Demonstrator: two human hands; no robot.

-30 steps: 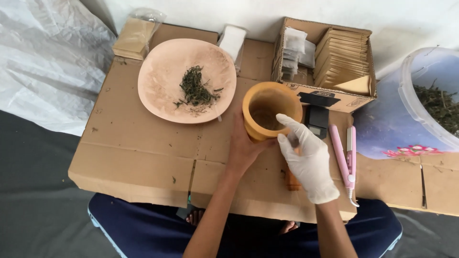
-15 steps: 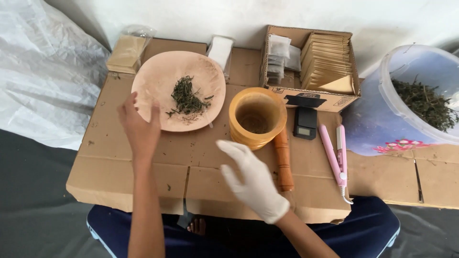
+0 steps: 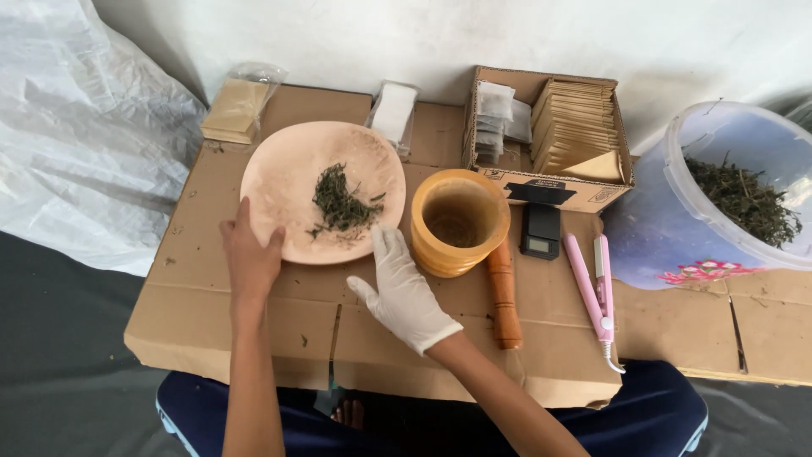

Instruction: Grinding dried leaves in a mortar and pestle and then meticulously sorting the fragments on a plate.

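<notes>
A pale pink plate (image 3: 288, 169) lies on the cardboard table top with a small heap of dried green leaves (image 3: 338, 203) on it. My bare left hand (image 3: 248, 258) grips the plate's near left rim. My right hand (image 3: 402, 292), in a white glove, rests at the plate's near right edge, fingers spread, holding nothing. Just right of it stands a yellow wooden mortar (image 3: 459, 222), empty-looking inside, with a brown wooden pestle (image 3: 504, 296) lying on the cardboard beside it.
A small black scale (image 3: 541, 230) and a pink flat-iron tool (image 3: 594, 292) lie to the right. A cardboard box (image 3: 550, 190) of sachets stands behind, and a clear bucket (image 3: 677, 228) of dried leaves at far right. Packets (image 3: 235, 108) sit at the back left.
Both hands left the mortar. My left hand moved to the plate's near rim, and my gloved right hand swung left to the plate's near right edge.
</notes>
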